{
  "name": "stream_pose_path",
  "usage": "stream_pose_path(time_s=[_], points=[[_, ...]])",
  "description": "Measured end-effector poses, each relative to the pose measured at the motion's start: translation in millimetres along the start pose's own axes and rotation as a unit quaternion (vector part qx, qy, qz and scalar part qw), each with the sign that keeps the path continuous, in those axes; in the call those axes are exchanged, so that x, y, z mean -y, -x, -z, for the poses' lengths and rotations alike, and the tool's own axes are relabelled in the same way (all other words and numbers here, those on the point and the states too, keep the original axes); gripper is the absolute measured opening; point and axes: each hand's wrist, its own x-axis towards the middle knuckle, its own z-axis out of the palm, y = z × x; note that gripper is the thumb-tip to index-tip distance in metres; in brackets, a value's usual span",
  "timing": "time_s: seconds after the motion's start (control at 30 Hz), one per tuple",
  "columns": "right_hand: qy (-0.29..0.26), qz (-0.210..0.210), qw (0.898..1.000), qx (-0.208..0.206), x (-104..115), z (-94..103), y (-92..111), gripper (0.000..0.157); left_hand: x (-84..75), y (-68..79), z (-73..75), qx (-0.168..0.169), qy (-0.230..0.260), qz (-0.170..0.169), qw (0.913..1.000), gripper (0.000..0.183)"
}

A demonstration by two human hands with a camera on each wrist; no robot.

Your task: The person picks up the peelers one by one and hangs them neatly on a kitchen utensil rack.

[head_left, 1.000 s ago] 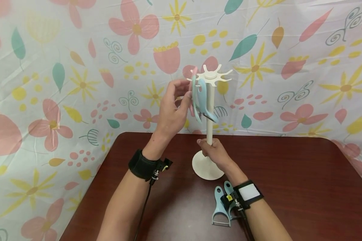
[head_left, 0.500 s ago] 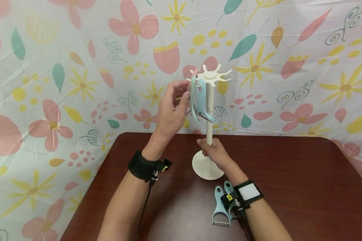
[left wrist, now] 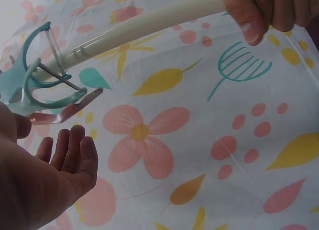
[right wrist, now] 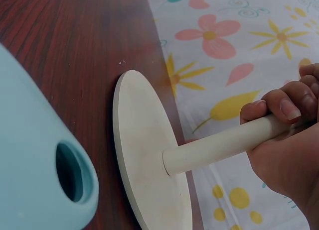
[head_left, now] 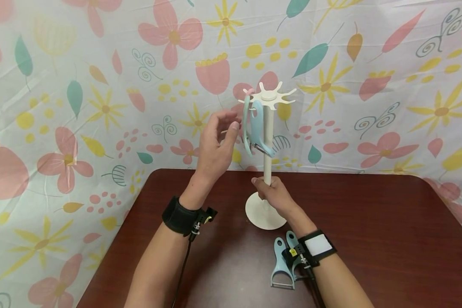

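Observation:
A cream utensil stand (head_left: 268, 162) stands upright on its round base (right wrist: 144, 140). My right hand (head_left: 275, 196) grips its pole just above that base, fingers wrapped round it in the right wrist view. From the hooks on the left side of the top hang a light blue peeler (head_left: 257, 124), a pale green peeler (head_left: 245, 122) and a pink peeler (left wrist: 65, 114). The pink one is mostly hidden behind the green one in the head view. Left of them, my left hand (head_left: 215, 147) holds nothing; its fingers are loosely bent, with a gap to the pink peeler in the left wrist view.
On the brown table (head_left: 369, 222), in front of the base, lie two more blue peelers: one in plain sight (head_left: 281, 267), the other peeler (head_left: 291, 239) partly under the right wrist's camera. A flowered cloth (head_left: 138, 107) hangs behind. Cables trail from both wristbands.
My left hand has let go of the pink peeler and drawn back a little, left and down. The hanging peelers have swung slightly left. My right hand stays on the pole.

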Motion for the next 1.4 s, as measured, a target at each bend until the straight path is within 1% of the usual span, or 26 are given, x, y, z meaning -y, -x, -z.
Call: stream_pose_path(time_s=[0.2,0.43,0.67,0.8,0.87,0.97,1.07,1.13,1.2,1.3,1.4], points=[[-0.006,-0.001,1.0,-0.008,1,0.0,1,0.055,7.7,8.3,3.1,0.0,0.003,0.025,0.9997,0.026],[-0.001,-0.006,1.0,-0.009,2,0.4,3,0.055,20.3,22.4,5.6,-0.006,-0.009,0.055,0.9984,0.025],[-0.003,0.0,1.0,-0.003,4,-0.8,2,0.054,35.9,33.7,2.1,-0.002,-0.003,0.056,0.9984,0.026],[-0.012,-0.004,1.0,0.001,4,-1.1,2,0.053,43.5,42.6,-2.6,0.002,-0.008,0.069,0.9976,0.03],[-0.015,-0.006,1.0,0.003,4,-1.1,2,0.052,46.3,47.5,-5.8,0.01,-0.01,0.075,0.9971,0.032],[-0.016,-0.008,1.0,0.005,4,-1.4,1,0.052,50.5,54.7,-11.5,0.029,-0.002,0.083,0.9961,0.034],[-0.012,-0.004,1.0,0.008,4,-1.2,0,0.053,53.8,60.9,-18.8,0.058,0.007,0.09,0.9942,0.037],[-0.013,0.002,1.0,0.009,3,-0.4,0,0.053,55.9,63.6,-24.4,0.08,0.015,0.089,0.9927,0.036],[-0.016,0.008,1.0,0.008,3,0.6,1,0.055,57.9,65.1,-30.7,0.1,0.02,0.085,0.9911,0.038],[-0.024,0.013,1.0,0.009,1,2.0,2,0.055,58.8,65.6,-39.5,0.12,0.024,0.083,0.9889,0.043],[-0.029,0.016,0.999,0.012,1,2.5,3,0.053,58.1,65.6,-47.2,0.135,0.031,0.095,0.9858,0.047]])
